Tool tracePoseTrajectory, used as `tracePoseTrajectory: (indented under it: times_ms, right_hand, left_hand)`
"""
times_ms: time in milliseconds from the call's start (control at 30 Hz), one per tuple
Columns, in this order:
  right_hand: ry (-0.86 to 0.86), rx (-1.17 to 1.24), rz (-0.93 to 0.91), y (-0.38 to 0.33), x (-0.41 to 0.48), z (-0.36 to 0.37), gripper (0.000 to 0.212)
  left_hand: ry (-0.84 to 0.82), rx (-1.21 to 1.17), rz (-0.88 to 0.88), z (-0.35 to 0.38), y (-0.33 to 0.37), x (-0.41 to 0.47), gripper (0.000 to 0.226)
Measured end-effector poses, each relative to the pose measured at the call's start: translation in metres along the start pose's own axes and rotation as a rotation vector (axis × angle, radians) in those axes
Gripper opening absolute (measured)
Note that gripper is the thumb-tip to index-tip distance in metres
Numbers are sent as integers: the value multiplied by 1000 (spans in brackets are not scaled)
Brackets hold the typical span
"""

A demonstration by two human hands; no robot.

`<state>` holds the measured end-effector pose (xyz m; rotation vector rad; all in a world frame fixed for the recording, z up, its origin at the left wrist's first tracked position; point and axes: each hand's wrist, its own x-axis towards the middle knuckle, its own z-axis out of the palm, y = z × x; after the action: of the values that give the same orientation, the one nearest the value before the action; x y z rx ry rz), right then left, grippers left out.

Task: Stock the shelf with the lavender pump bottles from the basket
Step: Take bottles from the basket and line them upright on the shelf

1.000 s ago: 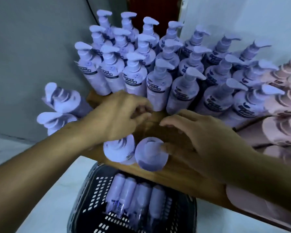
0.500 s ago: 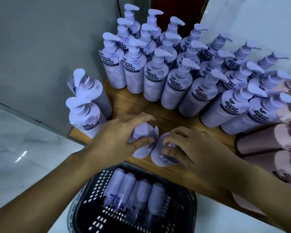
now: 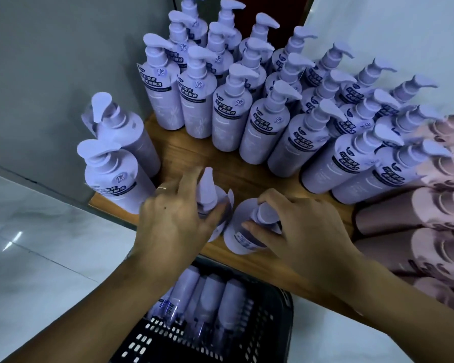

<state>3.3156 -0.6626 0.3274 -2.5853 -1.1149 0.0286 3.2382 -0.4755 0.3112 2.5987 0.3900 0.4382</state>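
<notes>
Two lavender pump bottles stand at the front edge of the wooden shelf [image 3: 247,169]. My left hand [image 3: 173,221] grips the left bottle [image 3: 207,191] around its pump neck. My right hand [image 3: 304,231] grips the right bottle [image 3: 243,231] at its pump. Several more lavender bottles [image 3: 228,113] stand in rows at the back of the shelf, and two [image 3: 116,174] stand at its left end. The black basket [image 3: 270,334] sits on the floor below the shelf edge, with several lavender bottles [image 3: 210,299] lying in it.
Pink pump bottles [image 3: 440,184] crowd the right side of the shelf. A grey wall [image 3: 50,74] rises on the left, and the white marble floor [image 3: 37,258] spreads below. Bare wood shows between the held bottles and the back rows.
The camera has dropped and drawn back, so the shelf looks lower in view. Both hands have stayed on the two front bottles, shifting their hold up to the pump necks.
</notes>
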Motion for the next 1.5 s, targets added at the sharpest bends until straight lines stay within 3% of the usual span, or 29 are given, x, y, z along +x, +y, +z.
tracePoseTrajectory:
  times_ms: [233,500,733,833,1233,1500]
  right_hand:
    - [30,41,41,8,-11,0,31]
    - [42,-133,124,75,-31,-45,38]
    - [-68,-67,248,127,-35,-88,28]
    - [-42,-54,260,143,-39,-98,30]
    - [-128,-105,200,175,-49,-87,30]
    - [-232,-110,206,181,-40,-94,33]
  left_hand:
    - [11,-7,42,8,11,1,32]
    - [-77,-196,84,31,47,29,34]
    - [-177,-297,145,58,92,69,34]
    - [-209,-301,200,72,109,80,34]
    - [-612,-455,393,114,140,98,29]
    - [-802,-573,331,118,137,108,42]
